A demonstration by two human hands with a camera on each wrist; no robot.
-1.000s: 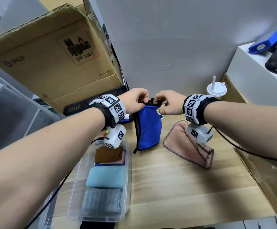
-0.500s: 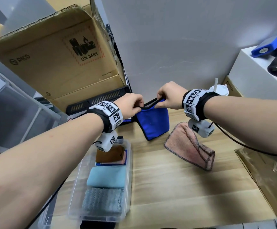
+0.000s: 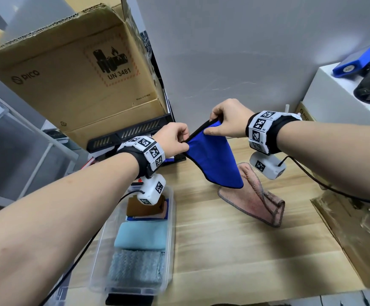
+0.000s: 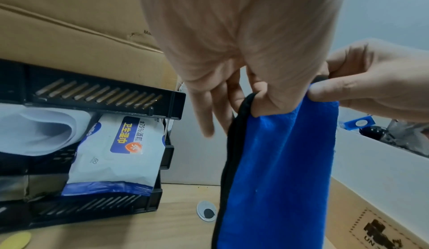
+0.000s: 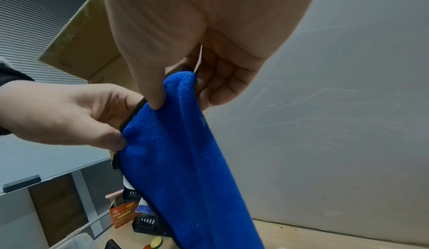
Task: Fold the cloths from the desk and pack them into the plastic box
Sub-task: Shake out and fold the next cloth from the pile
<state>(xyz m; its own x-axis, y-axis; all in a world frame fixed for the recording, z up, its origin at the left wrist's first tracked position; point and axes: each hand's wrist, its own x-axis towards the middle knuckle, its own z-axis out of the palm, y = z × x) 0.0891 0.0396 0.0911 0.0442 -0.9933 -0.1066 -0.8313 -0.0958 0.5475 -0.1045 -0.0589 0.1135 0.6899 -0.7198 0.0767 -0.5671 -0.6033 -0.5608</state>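
Note:
A blue cloth [image 3: 215, 160] with black trim hangs in the air above the desk, held by its top edge. My left hand [image 3: 175, 138] pinches the left corner of the blue cloth [image 4: 278, 161], and my right hand [image 3: 226, 121] pinches the right corner of the same cloth [image 5: 185, 152]. A pink cloth [image 3: 254, 195] lies crumpled on the desk below and to the right. The clear plastic box [image 3: 170, 217] stands at the lower left, with folded brown, light blue and grey cloths in it.
A large cardboard box [image 3: 73, 80] looms at the left over a black tray rack [image 4: 97, 97] that holds a wipes pack [image 4: 116, 152]. A white box [image 3: 343, 96] stands at the right. Another carton [image 3: 356, 239] lines the desk's right edge.
Both hands have lifted the blue cloth and drawn apart. The right hand went up and right, so the top edge is now stretched and slanted.

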